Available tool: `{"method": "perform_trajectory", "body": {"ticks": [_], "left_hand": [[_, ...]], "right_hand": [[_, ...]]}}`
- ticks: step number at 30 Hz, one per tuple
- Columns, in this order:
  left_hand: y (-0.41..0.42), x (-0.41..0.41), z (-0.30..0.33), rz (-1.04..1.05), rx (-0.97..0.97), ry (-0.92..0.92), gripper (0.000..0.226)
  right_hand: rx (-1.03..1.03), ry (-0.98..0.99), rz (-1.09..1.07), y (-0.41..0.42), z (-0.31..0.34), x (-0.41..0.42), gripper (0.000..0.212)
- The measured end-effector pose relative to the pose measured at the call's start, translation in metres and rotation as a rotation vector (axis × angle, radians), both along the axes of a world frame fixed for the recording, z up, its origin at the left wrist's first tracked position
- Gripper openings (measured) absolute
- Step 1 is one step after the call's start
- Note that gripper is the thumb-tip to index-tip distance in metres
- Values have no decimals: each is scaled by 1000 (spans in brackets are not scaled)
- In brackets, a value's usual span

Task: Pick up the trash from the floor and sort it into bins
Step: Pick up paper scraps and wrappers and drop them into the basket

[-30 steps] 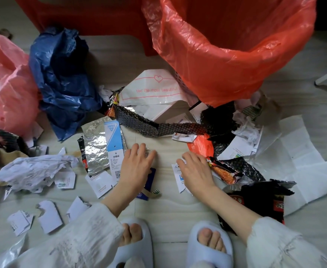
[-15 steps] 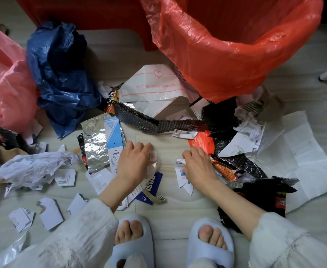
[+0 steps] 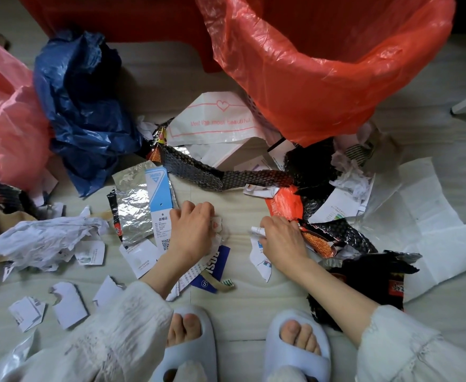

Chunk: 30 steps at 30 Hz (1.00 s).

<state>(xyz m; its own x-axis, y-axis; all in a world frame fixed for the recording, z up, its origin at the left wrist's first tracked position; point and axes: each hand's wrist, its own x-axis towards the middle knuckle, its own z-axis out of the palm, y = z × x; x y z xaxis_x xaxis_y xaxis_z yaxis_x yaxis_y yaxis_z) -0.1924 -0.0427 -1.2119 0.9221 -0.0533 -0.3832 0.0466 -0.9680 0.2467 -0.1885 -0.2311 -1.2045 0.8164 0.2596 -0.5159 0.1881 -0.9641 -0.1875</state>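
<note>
Head view: over the last second both hands have gone from lying flat on the floor (image 3: pixel 242 304) to gathering scraps. The left hand (image 3: pixel 191 231) now curls round a small crumpled paper scrap (image 3: pixel 217 226), with a printed strip trailing beneath its wrist. The right hand (image 3: pixel 281 239) pinches a rolled white paper piece (image 3: pixel 257 231) beside the noodle wrapper (image 3: pixel 318 242). Collecting has begun; sorting has not. The red-lined bin (image 3: pixel 336 86) stands open just beyond, and much litter lies around both hands.

torn paper scraps (image 3: pixel 259 252) litter the floor before the red-lined bin (image 3: pixel 336 78).
</note>
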Motion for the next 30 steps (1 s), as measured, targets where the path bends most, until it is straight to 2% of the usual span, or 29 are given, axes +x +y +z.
{"method": "perform_trajectory", "body": {"ticks": [6, 10, 14, 18, 20, 22, 26, 30], "left_hand": [[-1, 3, 2, 45, -36, 118, 33], [3, 5, 8, 17, -61, 125, 22], [4, 14, 34, 183, -292, 68, 19], [-3, 41, 93, 333, -499, -68, 16], [-4, 54, 122, 462, -663, -111, 28], [-8, 68, 154, 579, -838, -159, 36], [-27, 103, 210, 628, -1073, -146, 12], [-47, 148, 242, 685, -1119, -108, 12]], "right_hand": [[106, 32, -116, -4, 10, 2, 23], [216, 6, -242, -4, 21, 6, 28], [322, -43, -338, -6, 48, 17, 31], [492, -140, -478, -12, 94, 34, 17], [532, -247, -508, -16, 120, 44, 7], [598, -345, -577, -20, 152, 52, 9], [804, -419, -872, -28, 200, 86, 7], [996, -436, -1118, -36, 229, 134, 12]]}}
